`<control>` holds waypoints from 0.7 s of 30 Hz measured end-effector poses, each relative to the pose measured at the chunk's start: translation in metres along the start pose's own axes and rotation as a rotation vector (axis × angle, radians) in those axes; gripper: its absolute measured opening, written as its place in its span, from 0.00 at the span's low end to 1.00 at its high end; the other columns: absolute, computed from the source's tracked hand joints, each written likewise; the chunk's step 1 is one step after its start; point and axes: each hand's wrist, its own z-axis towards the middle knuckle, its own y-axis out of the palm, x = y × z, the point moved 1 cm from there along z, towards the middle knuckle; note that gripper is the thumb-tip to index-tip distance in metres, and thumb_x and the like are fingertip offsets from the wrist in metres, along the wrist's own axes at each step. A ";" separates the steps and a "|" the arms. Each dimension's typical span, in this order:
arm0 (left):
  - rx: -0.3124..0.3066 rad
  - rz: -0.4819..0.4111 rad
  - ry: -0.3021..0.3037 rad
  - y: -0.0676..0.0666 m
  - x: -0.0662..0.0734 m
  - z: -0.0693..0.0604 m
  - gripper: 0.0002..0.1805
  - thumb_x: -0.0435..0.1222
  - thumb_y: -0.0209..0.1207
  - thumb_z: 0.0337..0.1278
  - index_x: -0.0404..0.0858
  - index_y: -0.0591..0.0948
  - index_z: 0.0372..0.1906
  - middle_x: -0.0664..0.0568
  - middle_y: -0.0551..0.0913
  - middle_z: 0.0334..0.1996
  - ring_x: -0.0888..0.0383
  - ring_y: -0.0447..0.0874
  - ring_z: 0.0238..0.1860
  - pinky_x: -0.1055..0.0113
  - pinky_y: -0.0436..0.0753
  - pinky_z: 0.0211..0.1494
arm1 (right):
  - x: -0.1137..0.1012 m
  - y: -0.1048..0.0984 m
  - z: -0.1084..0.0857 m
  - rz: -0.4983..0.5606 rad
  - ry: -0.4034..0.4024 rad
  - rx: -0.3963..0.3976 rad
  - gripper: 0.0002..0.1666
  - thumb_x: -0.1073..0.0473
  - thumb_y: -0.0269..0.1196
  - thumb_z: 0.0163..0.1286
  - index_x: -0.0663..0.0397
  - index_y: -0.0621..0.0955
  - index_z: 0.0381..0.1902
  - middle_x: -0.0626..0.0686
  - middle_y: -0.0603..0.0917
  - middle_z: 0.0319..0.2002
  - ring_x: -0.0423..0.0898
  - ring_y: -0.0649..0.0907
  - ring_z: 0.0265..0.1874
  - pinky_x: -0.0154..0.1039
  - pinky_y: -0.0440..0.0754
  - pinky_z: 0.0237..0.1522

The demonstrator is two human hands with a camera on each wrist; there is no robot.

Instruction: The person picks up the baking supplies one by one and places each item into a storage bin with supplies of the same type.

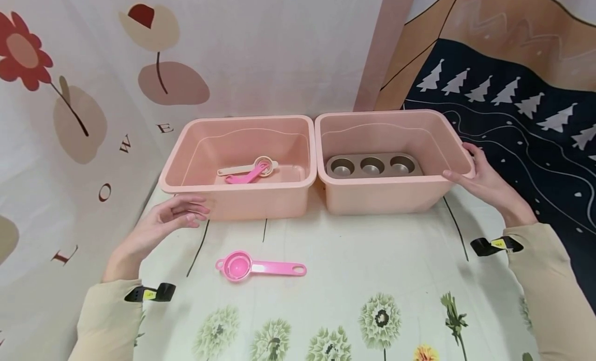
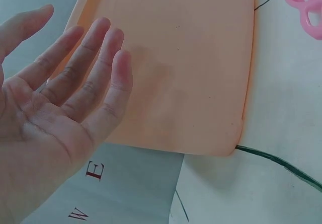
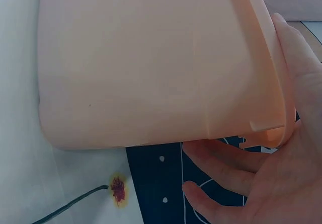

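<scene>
Two pink plastic bins stand side by side on the table. In the left bin (image 1: 251, 203) lie a cream egg separator (image 1: 235, 170) and a smaller pink spoon-like utensil (image 1: 244, 177), partly overlapping. The right bin (image 1: 382, 195) contains a dark metal muffin pan (image 1: 357, 158), its lower part hidden by the front wall. My left hand (image 1: 169, 219) hovers by the left bin's front left corner, fingers spread and holding nothing. My right hand (image 1: 489, 182) grips the right bin's front right corner, thumb at the front rim, fingers against the end wall. A pink egg separator (image 1: 261, 268) lies before the bins.
A flower-printed cloth (image 1: 344, 257) covers the table. Behind and to the left hangs a pale printed curtain (image 1: 279, 50); a dark cloth with white trees (image 1: 512, 144) is at the right. Each sleeve carries a small black wrist camera (image 1: 495, 244).
</scene>
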 end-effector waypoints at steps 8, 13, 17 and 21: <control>-0.011 -0.023 0.012 0.002 -0.004 0.001 0.19 0.21 0.47 0.67 0.23 0.67 0.61 0.39 0.78 0.52 0.49 0.81 0.51 0.63 0.80 0.50 | -0.001 -0.002 0.000 0.006 0.006 -0.032 0.60 0.45 0.59 0.70 0.46 0.28 0.75 0.69 0.41 0.74 0.71 0.49 0.69 0.74 0.46 0.61; -0.010 -0.022 -0.003 0.006 -0.006 0.001 0.19 0.21 0.48 0.67 0.19 0.65 0.61 0.39 0.79 0.50 0.52 0.81 0.51 0.65 0.80 0.49 | -0.001 -0.002 -0.001 0.013 -0.002 -0.040 0.59 0.44 0.59 0.70 0.46 0.27 0.75 0.68 0.40 0.74 0.70 0.47 0.70 0.74 0.45 0.61; -0.002 0.001 -0.034 0.010 -0.010 0.001 0.20 0.22 0.49 0.67 0.20 0.65 0.62 0.36 0.78 0.50 0.51 0.81 0.50 0.64 0.80 0.50 | -0.002 -0.002 -0.002 0.013 -0.002 -0.040 0.59 0.44 0.58 0.70 0.46 0.27 0.75 0.68 0.39 0.74 0.70 0.47 0.70 0.74 0.44 0.61; -0.005 0.019 -0.053 0.014 -0.015 0.001 0.21 0.22 0.50 0.67 0.20 0.64 0.63 0.34 0.78 0.50 0.51 0.82 0.49 0.64 0.80 0.50 | -0.004 -0.001 -0.002 0.018 0.000 -0.037 0.60 0.44 0.59 0.70 0.47 0.27 0.75 0.68 0.39 0.74 0.70 0.47 0.70 0.74 0.45 0.60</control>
